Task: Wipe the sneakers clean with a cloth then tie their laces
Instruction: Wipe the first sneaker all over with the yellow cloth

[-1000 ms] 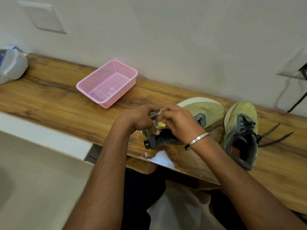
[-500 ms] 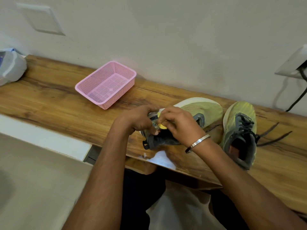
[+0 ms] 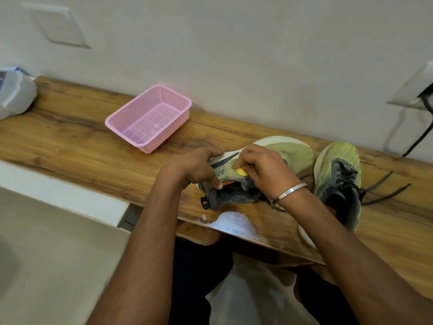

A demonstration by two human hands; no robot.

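Note:
Two yellow-green sneakers with grey collars lie on the wooden table (image 3: 82,146). The left sneaker (image 3: 288,153) lies tipped on its side, sole edge toward the wall. My left hand (image 3: 199,167) grips its heel side, thumb on the grey collar. My right hand (image 3: 262,170) pinches a small yellow cloth (image 3: 241,171) against the sneaker's side; most of the cloth is hidden under the fingers. The right sneaker (image 3: 337,181) stands upright to the right, its dark laces (image 3: 384,188) loose on the table.
A pink mesh basket (image 3: 150,118) stands at the back left by the wall. A translucent plastic container (image 3: 16,95) lies at the far left end. A wall socket with a black cable (image 3: 421,127) is at the right. A white scuffed patch (image 3: 232,222) marks the table's front edge.
My right hand has shifted the yellow cloth a little to the right along the sneaker's side. More of the sneaker's side logo now shows between my hands.

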